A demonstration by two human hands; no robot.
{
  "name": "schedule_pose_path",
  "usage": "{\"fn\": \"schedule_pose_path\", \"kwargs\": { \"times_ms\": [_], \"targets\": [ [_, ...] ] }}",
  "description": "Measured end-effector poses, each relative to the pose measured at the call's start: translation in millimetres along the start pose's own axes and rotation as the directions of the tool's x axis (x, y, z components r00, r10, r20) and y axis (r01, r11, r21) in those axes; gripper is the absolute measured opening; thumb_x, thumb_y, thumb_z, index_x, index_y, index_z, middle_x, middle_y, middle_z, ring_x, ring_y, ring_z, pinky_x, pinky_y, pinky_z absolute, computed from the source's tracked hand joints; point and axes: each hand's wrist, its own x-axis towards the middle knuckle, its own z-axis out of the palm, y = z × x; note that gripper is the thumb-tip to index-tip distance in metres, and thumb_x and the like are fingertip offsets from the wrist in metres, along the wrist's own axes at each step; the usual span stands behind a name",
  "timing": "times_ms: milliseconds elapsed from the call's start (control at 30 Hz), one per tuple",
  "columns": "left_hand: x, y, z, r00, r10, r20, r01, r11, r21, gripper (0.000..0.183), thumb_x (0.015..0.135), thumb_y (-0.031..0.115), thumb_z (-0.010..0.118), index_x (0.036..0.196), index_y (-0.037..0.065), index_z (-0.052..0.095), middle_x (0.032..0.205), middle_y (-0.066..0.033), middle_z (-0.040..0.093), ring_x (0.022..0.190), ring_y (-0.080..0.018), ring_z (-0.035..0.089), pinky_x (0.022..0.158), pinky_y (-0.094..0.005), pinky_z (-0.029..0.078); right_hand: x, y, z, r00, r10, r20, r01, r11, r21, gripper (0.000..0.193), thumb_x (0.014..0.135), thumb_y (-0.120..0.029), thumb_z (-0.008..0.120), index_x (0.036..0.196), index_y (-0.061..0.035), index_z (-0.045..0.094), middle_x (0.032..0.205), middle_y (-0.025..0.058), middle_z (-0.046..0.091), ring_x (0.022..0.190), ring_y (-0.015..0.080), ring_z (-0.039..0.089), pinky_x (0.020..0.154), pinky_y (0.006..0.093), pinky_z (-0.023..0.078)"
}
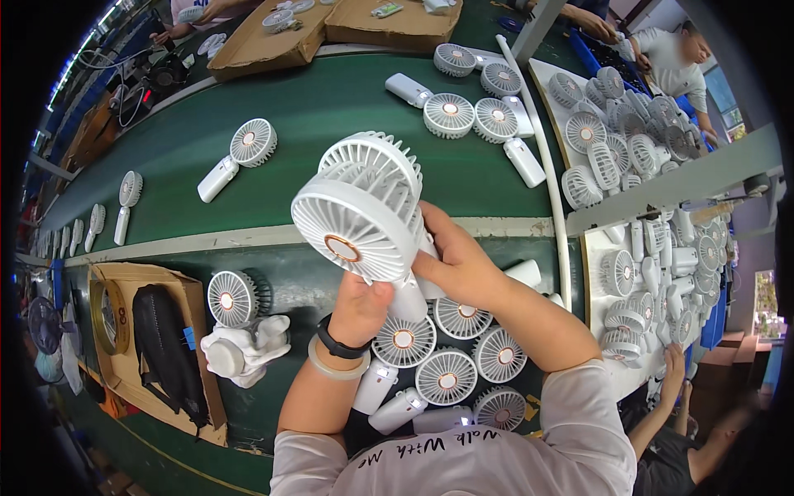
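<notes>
My left hand (364,307) and right hand (453,258) grip two fans (362,212); I seem to be checking them; next needs gentle care.

Front fan (372,219): white and round, with thin ribs and a copper-coloured ring in the middle; it tips to the left, handle pointing down.
Back fan (368,151): white with ribs too, close behind, partly hidden.
Place: both held up high.
</notes>
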Motion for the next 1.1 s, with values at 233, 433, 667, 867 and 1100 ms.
{"fn": "schedule_pose_path", "kwargs": {
  "times_ms": [233, 433, 667, 867, 1100],
  "targets": [
    [6, -3, 3, 0.986, -0.099, 0.131, 0.112, 0.988, -0.102, 0.104, 0.071, 0.071, 0.053, 0.139, 0.001, 0.019, 0.141, -0.0116, 0.026, 0.130, -0.0259, 0.026, 0.106, -0.0421, 0.023, -16, -12, -13, 0.988, 0.133, -0.077, -0.093, 0.917, 0.388, 0.050, 0.080, -0.002, 0.056, 0.126, 0.0024, 0.037, 0.120, 0.0122, 0.050, 0.105, 0.0187, 0.053, 0.090, 0.0310, 0.043],
    [12, 3, 8, 0.992, -0.071, 0.101, 0.087, 0.983, -0.163, 0.102, 0.072, 0.074, 0.046, 0.140, 0.002, 0.018, 0.144, -0.0137, 0.022, 0.133, -0.0286, 0.020, 0.105, -0.0476, 0.022, -22, -9, -20, 0.996, 0.063, -0.068, -0.039, 0.952, 0.304, 0.051, 0.083, -0.003, 0.055, 0.129, 0.0003, 0.032, 0.120, 0.0099, 0.050, 0.109, 0.0150, 0.050, 0.091, 0.0305, 0.041],
    [12, 4, 10, 0.987, -0.068, 0.147, 0.096, 0.976, -0.196, 0.101, 0.073, 0.073, 0.046, 0.140, 0.003, 0.018, 0.146, -0.0121, 0.019, 0.133, -0.0284, 0.021, 0.105, -0.0478, 0.022, -18, -14, -16, 0.984, 0.129, -0.124, -0.072, 0.919, 0.387, 0.051, 0.081, 0.002, 0.054, 0.128, 0.0010, 0.034, 0.121, 0.0118, 0.050, 0.110, 0.0168, 0.051, 0.092, 0.0320, 0.042],
    [10, 3, 10, 0.981, -0.105, 0.166, 0.143, 0.960, -0.242, 0.095, 0.073, 0.072, 0.048, 0.139, 0.008, 0.023, 0.146, -0.0120, 0.018, 0.133, -0.0294, 0.021, 0.105, -0.0496, 0.021, -19, -8, -12, 0.984, 0.082, -0.161, -0.011, 0.915, 0.402, 0.050, 0.081, 0.003, 0.052, 0.127, 0.0014, 0.034, 0.121, 0.0118, 0.050, 0.111, 0.0164, 0.050, 0.091, 0.0314, 0.042],
    [13, 7, 13, 0.979, -0.085, 0.185, 0.144, 0.931, -0.335, 0.065, 0.074, 0.067, 0.052, 0.117, 0.019, 0.045, 0.147, -0.0125, 0.017, 0.133, -0.0326, 0.021, 0.104, -0.0526, 0.022, -15, -12, -16, 0.980, 0.156, -0.120, -0.098, 0.915, 0.391, 0.047, 0.082, 0.003, 0.051, 0.127, 0.0016, 0.036, 0.119, 0.0108, 0.051, 0.109, 0.0156, 0.051, 0.091, 0.0313, 0.043]
  ]
}}
